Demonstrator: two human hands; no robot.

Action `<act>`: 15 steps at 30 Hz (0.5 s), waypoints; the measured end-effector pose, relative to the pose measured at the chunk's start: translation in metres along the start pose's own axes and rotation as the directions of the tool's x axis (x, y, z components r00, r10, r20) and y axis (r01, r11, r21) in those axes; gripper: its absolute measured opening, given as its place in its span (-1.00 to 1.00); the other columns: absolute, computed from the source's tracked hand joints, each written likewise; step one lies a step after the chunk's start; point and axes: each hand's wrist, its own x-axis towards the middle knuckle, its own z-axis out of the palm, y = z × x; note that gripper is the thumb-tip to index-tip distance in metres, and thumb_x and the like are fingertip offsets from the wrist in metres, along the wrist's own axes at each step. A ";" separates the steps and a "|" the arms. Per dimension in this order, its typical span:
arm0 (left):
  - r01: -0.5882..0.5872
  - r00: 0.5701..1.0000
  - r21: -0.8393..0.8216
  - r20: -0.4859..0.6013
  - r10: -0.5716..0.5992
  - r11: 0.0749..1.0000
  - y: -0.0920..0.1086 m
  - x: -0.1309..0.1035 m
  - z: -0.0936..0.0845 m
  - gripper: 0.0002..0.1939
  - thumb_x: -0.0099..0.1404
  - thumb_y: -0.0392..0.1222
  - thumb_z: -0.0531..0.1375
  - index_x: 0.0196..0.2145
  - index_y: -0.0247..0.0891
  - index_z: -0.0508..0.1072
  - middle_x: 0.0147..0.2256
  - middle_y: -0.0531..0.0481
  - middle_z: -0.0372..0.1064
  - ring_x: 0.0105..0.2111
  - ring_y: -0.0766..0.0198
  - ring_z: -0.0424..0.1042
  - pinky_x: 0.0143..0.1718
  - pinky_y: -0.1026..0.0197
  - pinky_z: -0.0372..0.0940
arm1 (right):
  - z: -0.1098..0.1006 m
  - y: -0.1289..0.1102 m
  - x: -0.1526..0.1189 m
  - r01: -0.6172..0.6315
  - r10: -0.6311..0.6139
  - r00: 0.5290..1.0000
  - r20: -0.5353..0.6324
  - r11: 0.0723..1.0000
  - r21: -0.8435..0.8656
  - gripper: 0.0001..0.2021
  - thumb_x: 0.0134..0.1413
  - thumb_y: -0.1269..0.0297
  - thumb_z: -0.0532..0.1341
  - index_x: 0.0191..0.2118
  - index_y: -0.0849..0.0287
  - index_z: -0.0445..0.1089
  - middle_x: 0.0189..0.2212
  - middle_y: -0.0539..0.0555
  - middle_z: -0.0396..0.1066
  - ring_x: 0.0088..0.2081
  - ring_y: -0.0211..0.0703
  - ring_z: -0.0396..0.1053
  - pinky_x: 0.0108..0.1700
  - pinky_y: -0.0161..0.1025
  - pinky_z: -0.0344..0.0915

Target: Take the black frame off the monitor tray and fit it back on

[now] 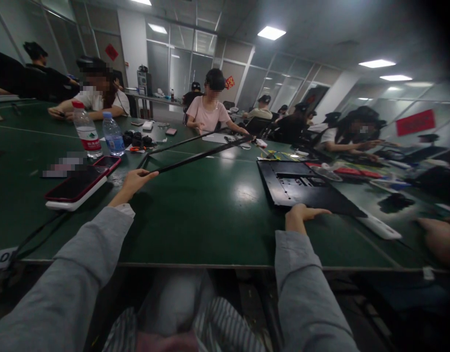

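My left hand point(135, 184) grips the near left corner of a thin black frame point(205, 153), tilted above the green table point(195, 220). The frame's far right end is near the hand of a person in pink; whether they touch is unclear. On the right, my right hand point(301, 215) holds the near edge of a flat black panel point(302, 188) with cutouts and small holes, its thumb stretched over the edge and its fingers hidden beneath.
Left of the frame stand a red-capped bottle point(87, 132) and a blue-capped bottle point(113, 134). Nearer lies a phone point(78, 183) on a white power strip. Another white strip point(381, 226) lies right of the panel. A blurred hand point(443, 237) shows at the right edge.
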 end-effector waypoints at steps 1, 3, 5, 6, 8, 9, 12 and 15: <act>-0.001 1.000 -0.028 -0.024 0.000 1.000 0.001 -0.001 0.000 -0.36 -0.02 0.48 0.36 -0.31 -0.17 0.65 -0.35 -0.04 0.56 -0.26 0.07 0.50 -0.25 0.14 0.30 | 0.003 -0.001 -0.004 0.011 -0.010 1.000 0.010 1.000 -0.012 -0.13 0.31 0.46 -0.10 0.58 0.13 -0.64 0.43 0.44 0.14 0.46 0.07 0.16 0.46 0.10 0.10; 0.008 0.998 -0.072 -0.064 -0.013 0.997 0.004 -0.003 0.000 -0.38 -0.02 0.45 0.38 -0.33 -0.19 0.64 -0.39 -0.03 0.53 -0.30 0.10 0.48 -0.28 0.15 0.29 | 0.008 -0.002 -0.013 0.010 -0.009 1.000 0.026 0.999 -0.034 -0.12 0.30 0.45 -0.13 0.57 0.22 -0.69 0.44 0.50 0.11 0.46 0.11 0.16 0.46 0.16 0.10; 0.023 0.996 -0.096 -0.087 -0.031 0.995 0.007 -0.005 0.000 -0.38 -0.01 0.44 0.38 -0.34 -0.22 0.63 -0.45 -0.01 0.48 -0.36 0.13 0.43 -0.33 0.16 0.26 | 0.013 -0.002 -0.022 0.017 -0.016 0.999 0.036 0.999 -0.039 -0.10 0.24 0.47 -0.12 0.56 0.31 -0.68 0.42 0.53 0.15 0.45 0.10 0.19 0.46 0.14 0.11; 0.029 0.995 -0.105 -0.096 -0.039 0.994 0.008 -0.006 0.000 -0.37 -0.01 0.44 0.38 -0.33 -0.23 0.62 -0.47 0.00 0.46 -0.38 0.15 0.41 -0.35 0.16 0.24 | 0.016 -0.001 -0.026 0.032 -0.030 0.999 0.039 0.999 -0.040 -0.09 0.22 0.46 -0.10 0.57 0.32 -0.64 0.40 0.52 0.18 0.44 0.10 0.20 0.46 0.14 0.12; 0.024 0.993 -0.117 -0.114 -0.037 0.993 0.009 -0.007 0.001 -0.36 -0.01 0.43 0.38 -0.32 -0.24 0.62 -0.46 0.01 0.46 -0.39 0.17 0.40 -0.36 0.17 0.23 | 0.021 0.001 -0.035 0.094 -0.091 0.994 0.064 0.995 -0.038 -0.07 0.20 0.42 -0.05 0.59 0.30 -0.56 0.37 0.49 0.24 0.42 0.13 0.24 0.45 0.15 0.14; 0.016 0.992 -0.117 -0.125 -0.031 0.993 0.009 -0.007 0.001 -0.36 -0.01 0.43 0.38 -0.30 -0.24 0.62 -0.44 0.01 0.47 -0.38 0.17 0.41 -0.35 0.17 0.24 | 0.024 0.002 -0.038 0.141 -0.138 0.986 0.099 0.990 -0.024 -0.06 0.20 0.39 -0.01 0.60 0.28 -0.52 0.36 0.46 0.27 0.40 0.15 0.28 0.44 0.16 0.16; -0.013 0.988 -0.087 -0.152 -0.001 0.996 0.006 -0.004 0.001 -0.39 0.03 0.41 0.37 -0.28 -0.23 0.61 -0.36 -0.03 0.53 -0.31 0.12 0.46 -0.29 0.16 0.28 | 0.034 0.004 -0.048 0.233 -0.262 0.912 0.317 0.964 0.126 -0.03 0.19 0.22 0.11 0.62 0.15 -0.36 0.26 0.33 0.39 0.17 0.18 0.51 0.30 0.20 0.36; -0.053 0.988 -0.051 -0.149 0.045 0.997 0.004 -0.001 0.000 -0.42 0.07 0.39 0.36 -0.27 -0.21 0.60 -0.30 -0.06 0.56 -0.24 0.07 0.50 -0.20 0.13 0.33 | 0.047 0.002 -0.058 0.081 -0.206 0.840 0.502 0.962 0.259 0.04 0.10 0.16 0.19 0.62 0.10 -0.31 0.13 0.24 0.48 -0.19 0.04 0.59 0.02 0.17 0.54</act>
